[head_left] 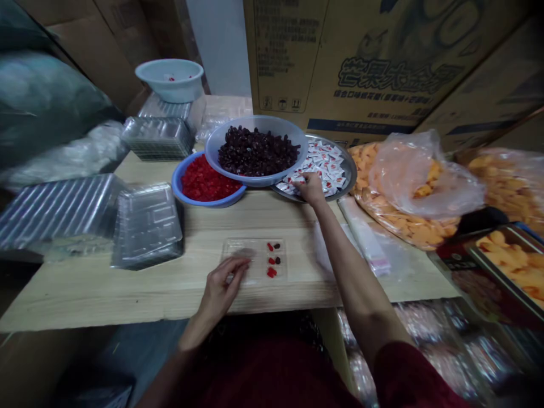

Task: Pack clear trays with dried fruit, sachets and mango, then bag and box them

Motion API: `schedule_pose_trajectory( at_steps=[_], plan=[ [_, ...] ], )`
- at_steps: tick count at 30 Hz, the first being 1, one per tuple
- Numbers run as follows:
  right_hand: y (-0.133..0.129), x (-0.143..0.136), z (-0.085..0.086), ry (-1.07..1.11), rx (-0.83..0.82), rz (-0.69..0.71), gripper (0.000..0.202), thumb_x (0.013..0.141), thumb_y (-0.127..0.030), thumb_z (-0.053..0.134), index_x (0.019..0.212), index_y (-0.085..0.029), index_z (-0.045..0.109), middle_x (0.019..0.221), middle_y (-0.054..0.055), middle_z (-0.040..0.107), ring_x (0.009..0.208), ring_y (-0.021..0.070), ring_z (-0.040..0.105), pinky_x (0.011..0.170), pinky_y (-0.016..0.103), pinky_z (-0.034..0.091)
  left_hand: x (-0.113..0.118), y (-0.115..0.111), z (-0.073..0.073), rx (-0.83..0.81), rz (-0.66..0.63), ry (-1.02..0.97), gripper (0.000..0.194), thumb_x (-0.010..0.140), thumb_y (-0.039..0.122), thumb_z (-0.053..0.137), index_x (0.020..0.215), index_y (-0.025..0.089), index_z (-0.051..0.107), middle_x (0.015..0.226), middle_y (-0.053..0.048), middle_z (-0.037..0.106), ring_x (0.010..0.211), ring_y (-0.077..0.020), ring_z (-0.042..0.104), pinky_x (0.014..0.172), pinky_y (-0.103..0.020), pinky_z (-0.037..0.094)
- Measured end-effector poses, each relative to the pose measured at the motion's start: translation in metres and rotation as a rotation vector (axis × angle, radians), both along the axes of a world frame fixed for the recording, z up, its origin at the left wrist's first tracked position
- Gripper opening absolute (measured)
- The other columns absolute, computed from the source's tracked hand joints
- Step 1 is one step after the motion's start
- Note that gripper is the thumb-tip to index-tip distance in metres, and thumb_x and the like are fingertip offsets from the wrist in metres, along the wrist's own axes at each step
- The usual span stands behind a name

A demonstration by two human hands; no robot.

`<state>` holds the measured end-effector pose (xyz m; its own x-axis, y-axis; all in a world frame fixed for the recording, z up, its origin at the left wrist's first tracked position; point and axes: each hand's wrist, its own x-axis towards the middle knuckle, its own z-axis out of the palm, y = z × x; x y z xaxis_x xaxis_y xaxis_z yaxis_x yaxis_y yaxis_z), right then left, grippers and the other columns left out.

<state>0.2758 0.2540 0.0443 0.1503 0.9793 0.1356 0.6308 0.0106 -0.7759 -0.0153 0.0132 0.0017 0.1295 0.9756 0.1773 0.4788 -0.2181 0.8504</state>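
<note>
A clear plastic tray lies on the wooden table, with small red and dark pieces in its right-hand compartments. At its left part is my left hand, thumb and fingers drawn together; a blur over the tray hides whatever they pinch. My right hand reaches into a round metal tray of small white packets. Its fingers are bent down among the packets, and their tips are hidden. Beside it stands a pale bowl of dark pieces, overlapping a blue basin of red pieces.
Stacked clear trays stand at the left, below a pale blue bowl. To the right are flat plastic bags, a big bag of orange pieces and an open box. Cardboard cartons rise behind.
</note>
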Motion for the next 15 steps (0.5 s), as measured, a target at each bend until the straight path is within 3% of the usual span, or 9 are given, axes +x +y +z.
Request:
schedule_pose_trajectory(
  at_steps=[2,4,7,9,12,15],
  plan=[
    [-0.027,0.009,0.006,0.195,0.096,-0.038,0.012,0.074,-0.027,0.071,0.071,-0.018,0.065,0.065,-0.001,0.058,0.065,0.0148,0.048,0.065,0.027,0.043,0.0,0.002,0.002,-0.03,0.051,-0.04,0.018,0.096,0.033,0.063,0.102,0.023,0.075,0.102,-0.005,0.076,0.096,-0.0191,0.071,0.088,-0.03,0.054],
    [-0.065,0.006,0.009,0.435,0.122,0.007,0.021,0.075,-0.038,0.075,0.075,-0.018,0.066,0.061,-0.003,0.055,0.058,0.0122,0.044,0.057,0.025,0.039,0.007,0.006,0.008,-0.069,0.099,-0.11,0.019,0.096,0.036,0.063,0.103,0.022,0.075,0.104,-0.005,0.075,0.096,-0.0189,0.069,0.088,-0.03,0.052],
    [-0.127,-0.025,0.006,0.625,-0.008,0.14,0.031,0.072,-0.047,0.081,0.081,-0.019,0.071,0.062,-0.004,0.057,0.053,0.0095,0.042,0.05,0.023,0.034,0.024,0.016,0.022,-0.138,0.089,-0.269,0.029,0.095,0.039,0.064,0.118,0.022,0.07,0.111,-0.007,0.073,0.09,-0.0166,0.066,0.082,-0.028,0.052],
    [-0.159,-0.053,-0.002,0.694,-0.137,0.226,0.035,0.069,-0.049,0.085,0.08,-0.019,0.071,0.062,-0.003,0.059,0.052,0.0089,0.044,0.05,0.023,0.035,0.033,0.026,0.029,-0.171,0.038,-0.357,0.037,0.093,0.04,0.067,0.125,0.021,0.067,0.103,-0.006,0.072,0.081,-0.0144,0.063,0.075,-0.025,0.05],
    [-0.187,-0.081,-0.017,0.815,-0.275,0.255,0.039,0.064,-0.051,0.088,0.078,-0.018,0.071,0.058,-0.005,0.057,0.05,0.008,0.045,0.049,0.022,0.037,0.033,0.042,0.03,-0.214,-0.008,-0.387,0.03,0.088,0.041,0.073,0.107,0.017,0.071,0.074,0.001,0.064,0.063,-0.0107,0.052,0.059,-0.022,0.041],
    [-0.2,-0.078,-0.028,0.929,-0.329,0.184,0.041,0.066,-0.051,0.087,0.089,-0.019,0.075,0.066,-0.002,0.066,0.055,0.0101,0.056,0.055,0.024,0.048,0.019,0.052,0.021,-0.24,0.055,-0.361,0.027,0.085,0.041,0.074,0.094,0.016,0.071,0.062,0.004,0.055,0.054,-0.0088,0.043,0.052,-0.021,0.032]
  ],
)
